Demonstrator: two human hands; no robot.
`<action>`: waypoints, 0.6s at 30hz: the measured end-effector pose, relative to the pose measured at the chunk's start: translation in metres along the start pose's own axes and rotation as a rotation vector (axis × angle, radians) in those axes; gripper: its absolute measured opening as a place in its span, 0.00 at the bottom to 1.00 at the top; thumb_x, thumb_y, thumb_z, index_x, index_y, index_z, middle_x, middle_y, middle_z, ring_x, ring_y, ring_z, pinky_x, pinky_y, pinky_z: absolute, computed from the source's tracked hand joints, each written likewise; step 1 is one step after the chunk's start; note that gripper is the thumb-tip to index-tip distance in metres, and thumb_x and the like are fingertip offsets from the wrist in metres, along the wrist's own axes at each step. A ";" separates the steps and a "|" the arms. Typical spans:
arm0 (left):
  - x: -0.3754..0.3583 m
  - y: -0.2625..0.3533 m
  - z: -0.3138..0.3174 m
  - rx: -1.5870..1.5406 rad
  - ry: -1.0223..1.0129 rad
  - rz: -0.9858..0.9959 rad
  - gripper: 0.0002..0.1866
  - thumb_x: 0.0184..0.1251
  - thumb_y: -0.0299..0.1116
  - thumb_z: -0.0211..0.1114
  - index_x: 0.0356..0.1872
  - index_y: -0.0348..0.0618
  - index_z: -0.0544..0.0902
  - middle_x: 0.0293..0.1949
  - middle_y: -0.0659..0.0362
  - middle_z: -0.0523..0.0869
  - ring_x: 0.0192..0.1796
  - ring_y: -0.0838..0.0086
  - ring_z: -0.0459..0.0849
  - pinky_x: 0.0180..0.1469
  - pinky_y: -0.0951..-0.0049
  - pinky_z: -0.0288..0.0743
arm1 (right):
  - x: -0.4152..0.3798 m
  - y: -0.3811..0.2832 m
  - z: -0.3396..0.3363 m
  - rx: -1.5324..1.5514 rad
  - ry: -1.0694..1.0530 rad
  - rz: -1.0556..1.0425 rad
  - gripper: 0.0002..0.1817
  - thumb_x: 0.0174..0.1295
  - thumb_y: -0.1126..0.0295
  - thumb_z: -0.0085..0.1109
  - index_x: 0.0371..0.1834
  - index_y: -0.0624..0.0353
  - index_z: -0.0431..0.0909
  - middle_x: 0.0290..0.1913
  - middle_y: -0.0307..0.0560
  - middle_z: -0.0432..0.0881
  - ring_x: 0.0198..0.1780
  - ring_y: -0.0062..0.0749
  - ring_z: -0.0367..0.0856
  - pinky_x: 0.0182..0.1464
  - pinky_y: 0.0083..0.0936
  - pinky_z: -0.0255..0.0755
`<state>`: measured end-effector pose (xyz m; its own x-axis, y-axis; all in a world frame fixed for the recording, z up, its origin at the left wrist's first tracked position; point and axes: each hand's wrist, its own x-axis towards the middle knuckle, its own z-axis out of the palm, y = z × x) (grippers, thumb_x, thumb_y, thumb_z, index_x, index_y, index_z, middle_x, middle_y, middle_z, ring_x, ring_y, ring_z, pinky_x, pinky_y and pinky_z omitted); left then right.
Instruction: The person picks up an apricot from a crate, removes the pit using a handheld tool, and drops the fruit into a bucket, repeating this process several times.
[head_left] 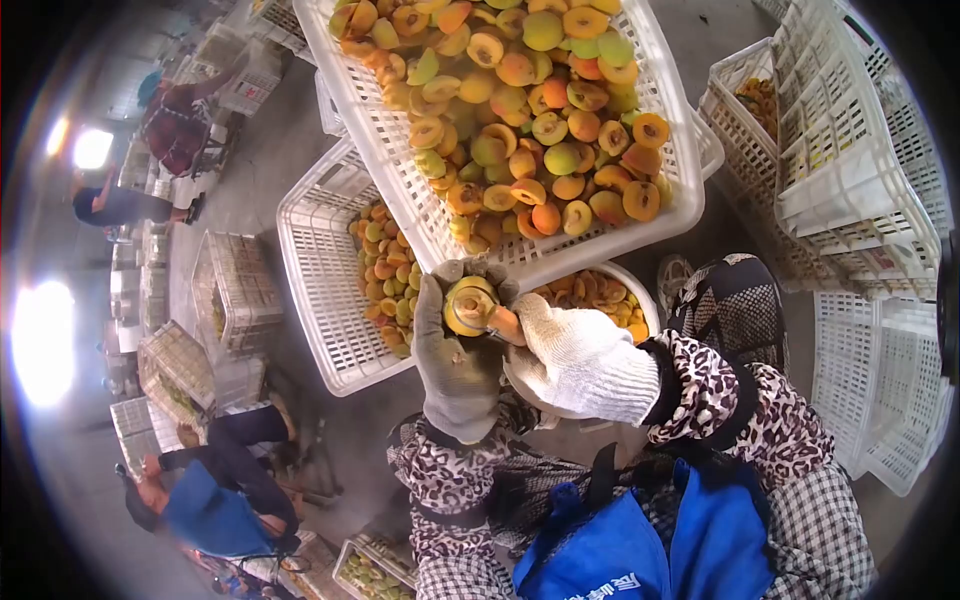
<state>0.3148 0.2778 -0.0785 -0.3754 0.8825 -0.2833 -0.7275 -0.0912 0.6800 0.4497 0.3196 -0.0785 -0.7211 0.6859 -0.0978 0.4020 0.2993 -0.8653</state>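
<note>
We are gripping a halved fruit [470,305] in our grey-gloved left hand [458,360]; our white-gloved right hand [580,358] is closing on what looks like a tool. The far crate [400,170] is holding many halves; the bowl [645,295] is partly filled.

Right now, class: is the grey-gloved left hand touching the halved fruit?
Touching. The head view shows the left hand cupped around the halved fruit, fingers wrapping its sides.
</note>
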 end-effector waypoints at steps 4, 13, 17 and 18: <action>-0.002 -0.008 0.003 0.395 0.102 0.186 0.14 0.78 0.37 0.46 0.48 0.37 0.75 0.43 0.54 0.82 0.43 0.70 0.81 0.48 0.68 0.78 | -0.001 0.007 0.009 -0.033 -0.004 -0.059 0.16 0.62 0.64 0.56 0.41 0.66 0.66 0.24 0.59 0.79 0.26 0.58 0.81 0.27 0.44 0.75; 0.001 -0.013 -0.011 1.197 0.019 0.486 0.16 0.67 0.40 0.65 0.43 0.37 0.75 0.38 0.59 0.81 0.41 0.75 0.79 0.47 0.74 0.73 | -0.003 0.016 0.001 -0.103 0.043 -0.055 0.14 0.61 0.65 0.56 0.38 0.67 0.69 0.19 0.54 0.77 0.20 0.50 0.80 0.22 0.39 0.74; 0.009 -0.006 -0.008 1.499 -0.113 0.550 0.13 0.60 0.34 0.68 0.38 0.36 0.76 0.34 0.58 0.82 0.38 0.70 0.81 0.43 0.72 0.75 | -0.009 0.031 -0.011 -0.104 -0.107 -0.091 0.18 0.77 0.58 0.39 0.47 0.63 0.72 0.30 0.52 0.80 0.30 0.43 0.82 0.32 0.34 0.77; 0.014 0.000 -0.009 1.626 -0.211 0.479 0.13 0.61 0.32 0.65 0.40 0.35 0.75 0.32 0.57 0.82 0.37 0.68 0.82 0.42 0.70 0.75 | -0.008 0.035 -0.009 -0.201 -0.104 -0.228 0.16 0.74 0.60 0.43 0.46 0.64 0.73 0.29 0.51 0.80 0.30 0.43 0.82 0.32 0.34 0.77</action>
<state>0.3042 0.2859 -0.0881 -0.1954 0.9717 0.1328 0.7605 0.0647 0.6461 0.4745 0.3311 -0.1039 -0.8553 0.5173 0.0289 0.3189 0.5697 -0.7575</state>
